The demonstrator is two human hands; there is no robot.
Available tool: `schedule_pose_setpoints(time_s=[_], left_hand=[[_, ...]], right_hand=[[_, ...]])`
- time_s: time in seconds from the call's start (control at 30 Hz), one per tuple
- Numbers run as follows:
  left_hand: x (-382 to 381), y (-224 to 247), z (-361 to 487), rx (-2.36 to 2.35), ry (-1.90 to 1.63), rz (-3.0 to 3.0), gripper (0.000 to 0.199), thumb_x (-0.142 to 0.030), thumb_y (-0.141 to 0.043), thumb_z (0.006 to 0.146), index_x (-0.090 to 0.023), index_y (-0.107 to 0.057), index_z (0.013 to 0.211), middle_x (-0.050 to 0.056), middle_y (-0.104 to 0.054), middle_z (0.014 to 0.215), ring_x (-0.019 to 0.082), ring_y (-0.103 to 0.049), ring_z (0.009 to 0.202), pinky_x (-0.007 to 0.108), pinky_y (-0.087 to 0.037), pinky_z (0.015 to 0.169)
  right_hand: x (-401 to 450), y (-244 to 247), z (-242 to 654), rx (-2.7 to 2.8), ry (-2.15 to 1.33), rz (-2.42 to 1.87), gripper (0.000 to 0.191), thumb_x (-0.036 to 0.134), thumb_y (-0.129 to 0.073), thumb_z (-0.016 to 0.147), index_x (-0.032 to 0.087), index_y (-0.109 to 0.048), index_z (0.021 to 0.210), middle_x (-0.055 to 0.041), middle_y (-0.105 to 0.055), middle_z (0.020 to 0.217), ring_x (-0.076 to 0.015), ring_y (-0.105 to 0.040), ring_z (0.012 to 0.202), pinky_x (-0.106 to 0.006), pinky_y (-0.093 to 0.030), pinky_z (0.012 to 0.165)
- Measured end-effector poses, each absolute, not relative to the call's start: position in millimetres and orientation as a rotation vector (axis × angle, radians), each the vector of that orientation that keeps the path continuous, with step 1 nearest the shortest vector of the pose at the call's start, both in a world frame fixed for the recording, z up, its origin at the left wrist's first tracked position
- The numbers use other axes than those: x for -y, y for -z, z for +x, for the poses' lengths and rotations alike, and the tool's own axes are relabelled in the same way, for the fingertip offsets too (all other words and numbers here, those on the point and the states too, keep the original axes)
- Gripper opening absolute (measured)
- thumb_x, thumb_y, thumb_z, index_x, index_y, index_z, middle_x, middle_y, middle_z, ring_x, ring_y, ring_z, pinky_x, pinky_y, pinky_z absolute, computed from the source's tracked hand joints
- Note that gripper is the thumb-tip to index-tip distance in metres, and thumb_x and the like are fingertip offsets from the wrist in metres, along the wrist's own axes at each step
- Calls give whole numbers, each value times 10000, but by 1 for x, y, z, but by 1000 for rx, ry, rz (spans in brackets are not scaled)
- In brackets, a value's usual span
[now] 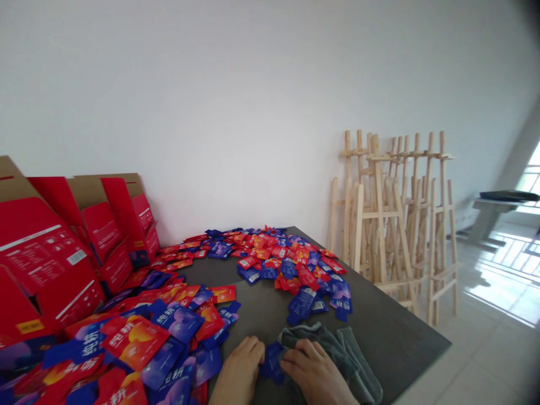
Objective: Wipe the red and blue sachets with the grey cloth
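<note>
At six o'clock my left grip (238,368) sits curled beside a blue sachet (272,363); my right grip (312,374) lies half-closed on a grey cloth (341,360), its hold unclear. More sachets (278,261) cover the worktop (379,332) at twelve, red boxes (46,264) stand at ten, and wooden easels (392,225) at one.

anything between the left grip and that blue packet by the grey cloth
Nothing visible: the left grip sits right beside the blue packet, with no object between them. The right grip rests on the grey cloth, at the packet's other side.
</note>
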State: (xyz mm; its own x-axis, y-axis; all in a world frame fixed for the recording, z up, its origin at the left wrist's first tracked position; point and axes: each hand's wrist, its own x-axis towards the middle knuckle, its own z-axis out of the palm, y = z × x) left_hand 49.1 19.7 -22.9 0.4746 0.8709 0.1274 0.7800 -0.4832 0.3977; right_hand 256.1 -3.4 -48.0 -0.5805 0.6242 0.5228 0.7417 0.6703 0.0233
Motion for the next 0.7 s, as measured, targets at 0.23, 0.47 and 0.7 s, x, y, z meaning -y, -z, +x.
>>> schedule_pose_setpoints(time_s=[0.23,0.47,0.7], left_hand=[[-13,13,50,-1347,-461,2459,441,11,-359,739,-205,-550,1072,51,-577,1103,184,-520,1019,288,-369,894],[-12,12,51,-1424,-324,2481,416,20,-375,697,-185,-566,1005,53,-578,1048,188,-534,1002,274,-400,862],[-11,10,54,-1501,-82,2580,377,3,-401,744,-192,-591,1005,53,-582,1096,189,-543,1012,286,-431,863]], right_hand=[[-12,34,316,2171,235,-1539,379,36,-458,803,255,-674,1024,-17,-684,1004,-216,-524,954,-328,-407,836],[-8,8,278,2222,105,-1475,475,8,-423,772,287,-654,1079,23,-672,1044,-180,-502,982,-293,-382,871],[-12,15,228,2507,-74,-1299,211,172,-481,890,259,-664,947,4,-676,913,-195,-479,977,-312,-349,850]])
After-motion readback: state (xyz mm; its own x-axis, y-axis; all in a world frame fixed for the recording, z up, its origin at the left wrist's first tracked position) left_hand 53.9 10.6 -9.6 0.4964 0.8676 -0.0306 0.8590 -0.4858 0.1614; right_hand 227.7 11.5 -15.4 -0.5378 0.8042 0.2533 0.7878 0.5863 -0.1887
